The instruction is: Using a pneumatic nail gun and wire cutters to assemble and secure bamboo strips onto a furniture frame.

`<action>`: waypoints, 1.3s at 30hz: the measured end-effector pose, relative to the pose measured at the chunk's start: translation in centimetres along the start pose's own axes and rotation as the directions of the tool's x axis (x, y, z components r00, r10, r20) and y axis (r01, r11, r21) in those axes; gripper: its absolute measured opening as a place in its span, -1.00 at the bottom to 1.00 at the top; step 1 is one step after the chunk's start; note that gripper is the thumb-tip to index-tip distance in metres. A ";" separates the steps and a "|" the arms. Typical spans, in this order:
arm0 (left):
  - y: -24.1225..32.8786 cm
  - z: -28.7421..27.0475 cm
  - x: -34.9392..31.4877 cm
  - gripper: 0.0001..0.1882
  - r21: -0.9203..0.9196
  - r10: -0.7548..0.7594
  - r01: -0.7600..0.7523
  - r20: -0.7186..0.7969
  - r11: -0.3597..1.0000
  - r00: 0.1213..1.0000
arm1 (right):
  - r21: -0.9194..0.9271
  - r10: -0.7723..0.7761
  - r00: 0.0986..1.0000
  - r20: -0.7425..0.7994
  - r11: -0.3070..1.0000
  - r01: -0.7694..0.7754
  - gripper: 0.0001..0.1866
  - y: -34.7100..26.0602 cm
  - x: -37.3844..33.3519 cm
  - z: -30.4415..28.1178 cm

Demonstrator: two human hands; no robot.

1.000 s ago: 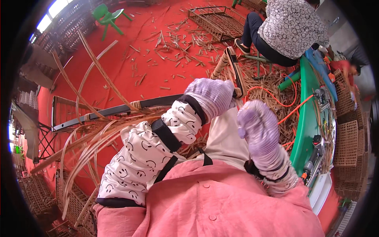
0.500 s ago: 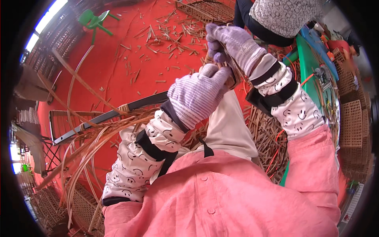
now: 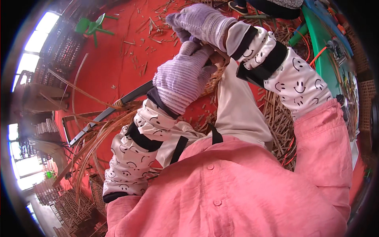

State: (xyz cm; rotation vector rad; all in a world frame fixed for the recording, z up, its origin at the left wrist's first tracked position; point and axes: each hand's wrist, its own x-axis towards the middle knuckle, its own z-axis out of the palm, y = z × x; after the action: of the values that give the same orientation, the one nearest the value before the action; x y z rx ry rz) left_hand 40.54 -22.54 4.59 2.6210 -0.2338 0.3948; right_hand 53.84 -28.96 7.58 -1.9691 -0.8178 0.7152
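Observation:
Both my hands wear lavender knitted gloves and are close together at the upper middle. My left hand [image 3: 182,81] is closed around the frame, a dark flat bar [image 3: 132,94] that runs out to the lower left. A bundle of long brown cane strips [image 3: 108,128] trails along that bar, tied to it in places. Just beyond, my right hand [image 3: 199,25] has its fingers pinched together on a thin cane strip [image 3: 216,49]. Its fingertips and most of that strip are hidden. A bit of woven cane [image 3: 212,85] shows under my left hand.
Cut cane scraps [image 3: 154,29] litter the red floor [image 3: 126,59], with a thick pile [image 3: 276,122] right of my leg. A small green chair [image 3: 92,27] stands far left. A green board [image 3: 318,47] with tools and another person's foot [image 3: 238,8] are at upper right.
Both hands have shifted up and left in the picture as the view moved. The right hand has drawn out to the left, beyond the left hand, which keeps its grip.

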 end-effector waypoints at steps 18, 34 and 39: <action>-2.4 -2.2 4.3 -0.62 -0.179 -0.076 0.226 0.601 0.957 0.796 | 0.470 0.037 0.946 -0.323 0.874 0.127 -0.67 7.1 -14.2 4.6; -1.7 -1.6 4.1 -0.70 0.017 0.018 -0.028 0.420 0.999 0.907 | 0.659 0.347 0.937 0.030 0.698 -0.280 -0.61 3.2 -15.0 7.5; -2.3 -0.5 2.0 -0.74 -0.073 0.210 -0.199 0.219 0.977 0.953 | 0.658 0.181 0.983 -0.010 0.741 -0.129 -0.62 2.0 -15.2 5.3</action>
State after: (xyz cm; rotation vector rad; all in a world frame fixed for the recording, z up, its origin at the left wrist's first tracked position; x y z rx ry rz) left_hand 42.87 -20.55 4.65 2.5984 -0.5872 0.1542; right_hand 41.05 -38.80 6.02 -1.4062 -0.2799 0.8781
